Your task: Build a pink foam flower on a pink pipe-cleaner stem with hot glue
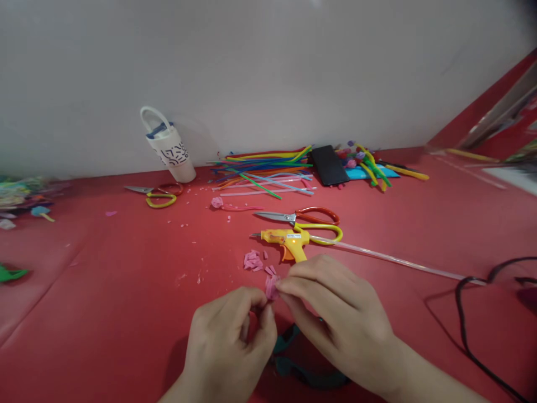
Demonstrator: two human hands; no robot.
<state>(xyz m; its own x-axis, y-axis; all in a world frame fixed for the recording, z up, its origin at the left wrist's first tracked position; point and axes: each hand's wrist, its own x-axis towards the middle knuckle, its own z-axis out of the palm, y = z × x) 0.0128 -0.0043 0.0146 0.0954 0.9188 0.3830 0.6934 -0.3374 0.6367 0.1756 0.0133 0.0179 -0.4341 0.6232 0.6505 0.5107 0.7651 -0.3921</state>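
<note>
A small pink paper flower point(272, 286) is pinched between my two hands, above the red table. My left hand point(229, 341) holds it low, with thumb and forefinger closed around its base. At its upper right side, the fingertips of my right hand point(344, 319) are closed on the petals. Just beyond lies a loose pile of cut pink paper pieces point(252, 261). A yellow glue gun point(285, 237) rests past my right hand, its nozzle to the left and a long clear glue stick point(390, 257) trailing from its back. Any stem is hidden by my fingers.
Scissors point(277, 216) lie behind the glue gun; another pair point(161, 200) is near a white tumbler point(172, 154). Coloured pipe cleaners point(260, 173), a black phone point(329, 165) and a pink flower point(217, 202) lie farther back. A teal-handled tool point(312, 375) is under my hands; a black cable point(464, 324) curls right.
</note>
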